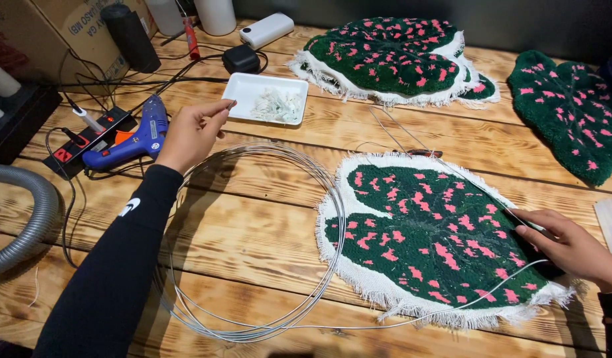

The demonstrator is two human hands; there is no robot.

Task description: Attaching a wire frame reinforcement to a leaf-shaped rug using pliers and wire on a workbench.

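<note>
Head view, left to right. Grey ribbed hose [21,219] at 9 o'clock, lying on the wooden table [253,225]. Above it a black power strip [87,139] at 10 o'clock, with the blue glue gun [130,142] lying just beside it, cables all round. My left hand [193,132], black sleeve, is at 11 o'clock of centre: fingertips pinched together on the end of a thin wire, near the glue gun's rear and just short of the white tray [266,96], which holds a pile of pale scraps. The wire coil [253,242] is a big loose hoop of several turns lying flat on the table at centre, from the left hand down to 6 o'clock; its right edge overlaps the fringe of the near tufted leaf rug [425,238]. That rug is green with pink flecks and a white fringed backing and sits at 4 o'clock of centre. A single wire strand runs from the coil's bottom along the rug's lower edge toward my right hand [571,248] at 3 o'clock. Right hand rests on the rug's right edge, fingers closed on a dark object and the wire; I can't tell what the object is. More leaf rugs: a stack [385,56] at 12 o'clock, one [571,113] at 2 o'clock.
</note>
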